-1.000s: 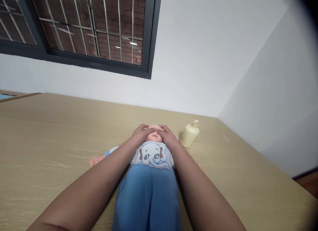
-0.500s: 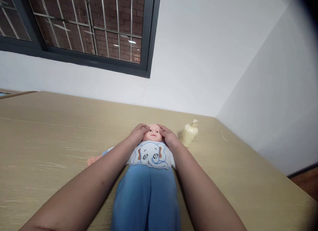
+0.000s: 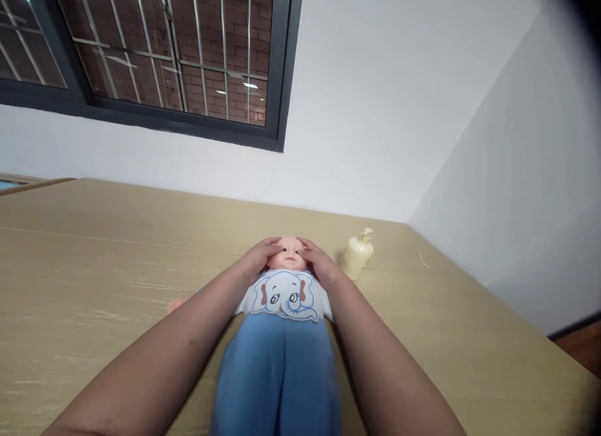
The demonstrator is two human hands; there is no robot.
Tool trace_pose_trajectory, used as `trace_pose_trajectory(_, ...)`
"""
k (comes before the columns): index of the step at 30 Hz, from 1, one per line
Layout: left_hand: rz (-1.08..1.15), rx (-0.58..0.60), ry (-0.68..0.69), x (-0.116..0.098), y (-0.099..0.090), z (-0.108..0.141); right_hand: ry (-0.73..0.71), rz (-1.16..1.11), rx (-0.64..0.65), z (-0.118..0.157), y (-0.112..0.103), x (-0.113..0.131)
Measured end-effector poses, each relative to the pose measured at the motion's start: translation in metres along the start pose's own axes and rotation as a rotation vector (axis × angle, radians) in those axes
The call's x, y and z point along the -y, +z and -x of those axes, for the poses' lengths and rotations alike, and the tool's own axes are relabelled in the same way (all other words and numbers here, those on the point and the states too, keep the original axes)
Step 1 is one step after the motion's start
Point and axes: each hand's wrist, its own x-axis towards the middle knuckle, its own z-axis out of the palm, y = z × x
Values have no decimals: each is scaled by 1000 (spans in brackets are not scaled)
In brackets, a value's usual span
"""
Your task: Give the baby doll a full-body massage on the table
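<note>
A baby doll (image 3: pixel 284 336) lies on its back on the wooden surface, head away from me. It wears a white top with an elephant face and blue trousers. My left hand (image 3: pixel 260 258) cups the left side of the doll's head, its thumb beside one eye. On the other side, my right hand (image 3: pixel 318 261) curves round the head, with a thumb near the other eye. Both sets of fingers wrap toward the top of the head and are partly hidden. One doll hand (image 3: pixel 174 306) pokes out beyond my left forearm.
A cream pump bottle (image 3: pixel 357 256) stands upright to the right of my right hand. Farther right lies a thin pale strand (image 3: pixel 423 259). The wooden surface (image 3: pixel 117 248) meets a white wall (image 3: pixel 357 129) below a barred window (image 3: pixel 183 54).
Both hands stay around the doll's head, with the thumbs shifted slightly on its face. My left forearm covers more of the doll's arm. The whole view has tilted up slightly.
</note>
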Motion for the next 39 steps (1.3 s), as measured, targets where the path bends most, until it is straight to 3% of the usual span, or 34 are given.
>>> trace_pose_trajectory(8,-217,-164,30,-1,9,-4,-36,178,-88,-5,2,-1)
trace_pose_trajectory(17,-256,-176,42,-4,11,-1,-46,229,-171,-13,0,-5)
trace_pose_trajectory(29,45,-44,4,6,-1,-8,59,-25,-59,-10,-8,-7)
trace_pose_trajectory(39,122,49,-51,-1,-4,-1,68,-76,17,1,-9,5)
